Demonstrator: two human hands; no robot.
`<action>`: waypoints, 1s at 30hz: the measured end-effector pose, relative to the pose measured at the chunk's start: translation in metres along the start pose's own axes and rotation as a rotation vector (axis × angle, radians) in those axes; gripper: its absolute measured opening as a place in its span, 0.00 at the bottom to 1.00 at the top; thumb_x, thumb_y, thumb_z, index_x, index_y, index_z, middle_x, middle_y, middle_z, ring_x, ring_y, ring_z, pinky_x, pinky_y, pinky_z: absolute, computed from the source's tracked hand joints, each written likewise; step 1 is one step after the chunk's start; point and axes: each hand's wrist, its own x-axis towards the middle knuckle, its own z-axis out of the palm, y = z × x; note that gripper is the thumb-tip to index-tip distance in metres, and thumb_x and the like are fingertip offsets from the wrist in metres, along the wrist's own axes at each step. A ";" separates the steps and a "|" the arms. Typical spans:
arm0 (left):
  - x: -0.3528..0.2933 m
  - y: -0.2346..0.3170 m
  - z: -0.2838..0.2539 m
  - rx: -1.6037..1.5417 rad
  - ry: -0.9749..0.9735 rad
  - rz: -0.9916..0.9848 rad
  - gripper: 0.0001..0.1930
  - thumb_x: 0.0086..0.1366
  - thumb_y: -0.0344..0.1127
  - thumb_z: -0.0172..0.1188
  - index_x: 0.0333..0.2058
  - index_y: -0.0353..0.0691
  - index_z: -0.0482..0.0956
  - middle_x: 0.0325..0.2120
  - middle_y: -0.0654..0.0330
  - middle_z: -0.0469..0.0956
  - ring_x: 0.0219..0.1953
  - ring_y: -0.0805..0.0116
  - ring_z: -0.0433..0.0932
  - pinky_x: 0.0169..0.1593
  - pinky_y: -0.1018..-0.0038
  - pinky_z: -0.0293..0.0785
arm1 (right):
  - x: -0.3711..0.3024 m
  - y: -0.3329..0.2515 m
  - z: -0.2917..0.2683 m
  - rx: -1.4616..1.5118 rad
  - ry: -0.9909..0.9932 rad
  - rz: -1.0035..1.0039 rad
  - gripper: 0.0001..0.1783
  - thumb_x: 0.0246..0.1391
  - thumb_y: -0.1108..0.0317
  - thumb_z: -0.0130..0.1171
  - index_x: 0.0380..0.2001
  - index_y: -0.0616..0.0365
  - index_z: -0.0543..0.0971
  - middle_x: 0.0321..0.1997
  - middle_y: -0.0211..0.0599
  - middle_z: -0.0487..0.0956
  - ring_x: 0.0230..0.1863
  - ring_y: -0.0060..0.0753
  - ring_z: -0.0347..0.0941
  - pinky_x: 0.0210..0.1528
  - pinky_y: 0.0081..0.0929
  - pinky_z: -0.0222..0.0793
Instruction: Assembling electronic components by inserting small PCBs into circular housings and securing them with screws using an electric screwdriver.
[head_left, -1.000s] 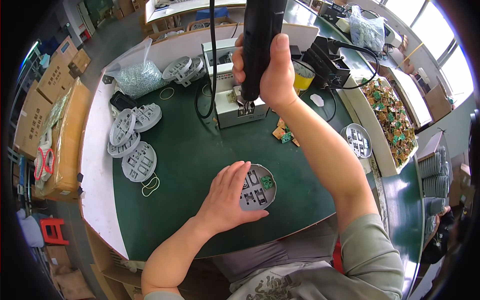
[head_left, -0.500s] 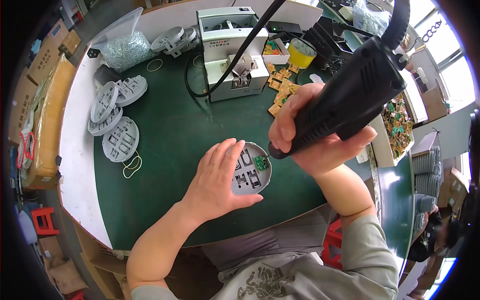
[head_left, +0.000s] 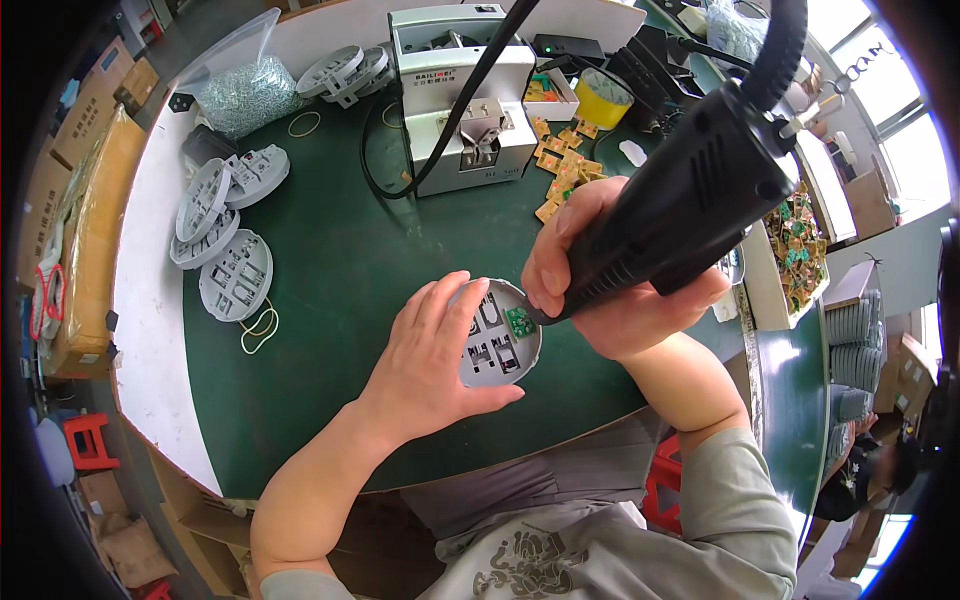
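Observation:
My left hand [head_left: 420,355] grips the rim of a round grey plastic housing [head_left: 530,360] on the green table, its fingers on the far left side and its thumb along the near edge. Slots and small black parts show inside the housing. At its right side sits a small green circuit board [head_left: 520,322]. My right hand [head_left: 625,320] is wrapped round a thick black electric screwdriver [head_left: 690,190], tilted so that its nose points down at the board. Whether its bit touches a screw is too small to tell.
A grey screw feeder [head_left: 465,140] stands at the back, a black cable hanging before it. More grey housings [head_left: 237,275] lie at the left, near a bag of screws [head_left: 250,95]. Yellow board pieces [head_left: 565,165] lie right of the feeder. A white tray [head_left: 775,305] holds circuit boards.
The screwdriver and my right hand have moved a little to the left, and the nose now overlaps the housing's right rim beside the board. My left hand keeps its hold.

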 end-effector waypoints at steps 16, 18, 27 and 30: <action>0.005 0.000 -0.005 0.038 0.035 0.040 0.54 0.50 0.55 0.78 0.70 0.38 0.61 0.66 0.47 0.62 0.64 0.45 0.65 0.68 0.55 0.63 | -0.002 0.010 -0.002 0.045 -0.036 -0.021 0.53 0.50 0.10 0.43 0.41 0.58 0.71 0.23 0.37 0.77 0.17 0.25 0.67 0.20 0.22 0.65; 0.003 0.000 -0.006 0.065 0.048 0.078 0.54 0.50 0.55 0.78 0.69 0.38 0.61 0.66 0.47 0.62 0.64 0.45 0.65 0.68 0.55 0.63 | -0.006 0.017 0.000 0.057 -0.026 -0.062 0.52 0.51 0.11 0.43 0.40 0.57 0.72 0.23 0.38 0.77 0.17 0.25 0.67 0.20 0.21 0.65; 0.004 0.002 -0.004 0.056 -0.031 0.065 0.55 0.49 0.55 0.78 0.70 0.36 0.61 0.66 0.46 0.62 0.64 0.45 0.66 0.67 0.56 0.64 | 0.004 0.015 -0.002 0.172 -0.159 -0.013 0.32 0.68 0.35 0.50 0.42 0.59 0.75 0.26 0.41 0.78 0.17 0.28 0.66 0.22 0.23 0.63; 0.000 0.002 -0.008 0.013 -0.036 0.066 0.55 0.49 0.54 0.79 0.70 0.36 0.60 0.67 0.46 0.63 0.65 0.46 0.66 0.68 0.56 0.64 | 0.024 -0.013 0.010 0.187 -0.264 -0.170 0.26 0.70 0.45 0.50 0.48 0.59 0.76 0.33 0.40 0.80 0.25 0.28 0.71 0.29 0.22 0.66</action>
